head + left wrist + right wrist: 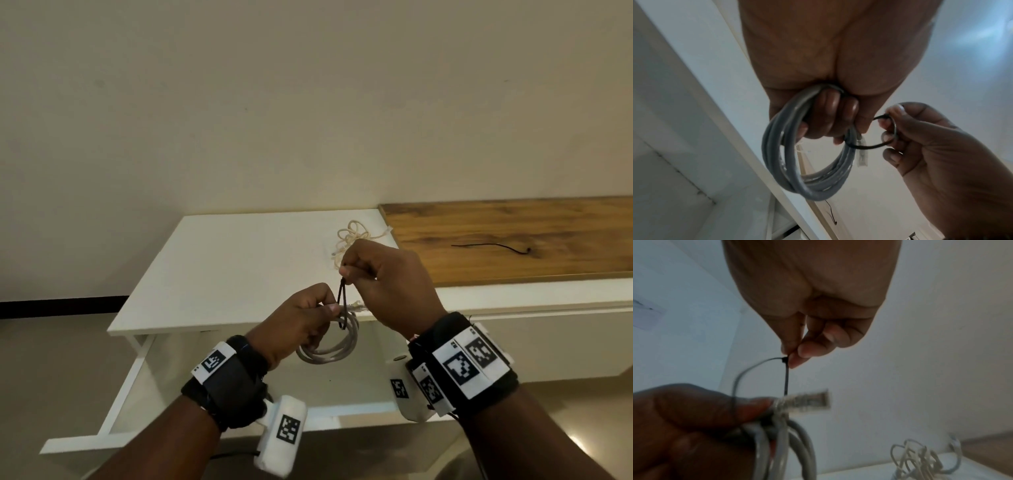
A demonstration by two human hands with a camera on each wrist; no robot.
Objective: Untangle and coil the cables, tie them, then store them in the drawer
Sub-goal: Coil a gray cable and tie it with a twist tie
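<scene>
My left hand [305, 322] grips a coiled grey cable [329, 349] in front of the white table, its fingers curled through the coil [789, 162]. A clear plug [807, 400] sticks out of the bundle. A black zip tie [342, 301] loops around the coil. My right hand [380, 277] pinches the tie's head [784, 360] between thumb and forefinger just above the coil. In the left wrist view the black zip tie [873, 146] forms a loose loop between both hands. A second, tangled cream cable [352, 238] lies on the white tabletop behind my right hand.
The white table [222, 267] has an open drawer [342, 387] below my hands. To the right a wooden-topped unit [513, 240] carries another black zip tie [493, 246]. A plain wall stands behind.
</scene>
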